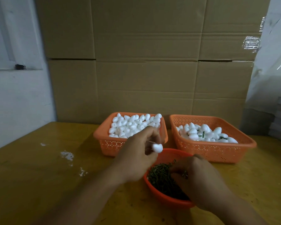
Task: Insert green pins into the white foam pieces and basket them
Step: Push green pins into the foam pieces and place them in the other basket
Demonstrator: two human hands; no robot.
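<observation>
Right hand (199,177) is nearest, down in the round orange bowl (167,198) at the table's front edge, fingers curled into the pile of green pins (162,177), apparently pinching one or a few; a bit of green shows by the fingertips, but whether a pin is actually secured I cannot tell, too dim. Left hand (141,153) is raised just beyond and left of the bowl, fingers closed narrow around one white foam piece (158,147), held out at the fingertips with its end exposed, probably so a pin can go straight in. The hand is motion-blurred, so exact finger placement is unclear. Behind it sits the left orange basket (104,143), heaped with plain white foam eggs (130,125), no green visible, so that reads as the supply. The right orange basket (217,150) just beside it holds fewer eggs, several with green stems sticking out (203,134), so finished ones go there. Layout makes sense: pins closest to the right hand, blanks on the left-hand side, output on the right. Step in hand is fetching a pin while the egg waits; insertion not yet done for this piece. Supply basket looks much fuller than the output one, so lots left. Yellow table (39,184) has white crumbs (66,155) at left; cardboard boxes (144,62) stacked behind.
</observation>
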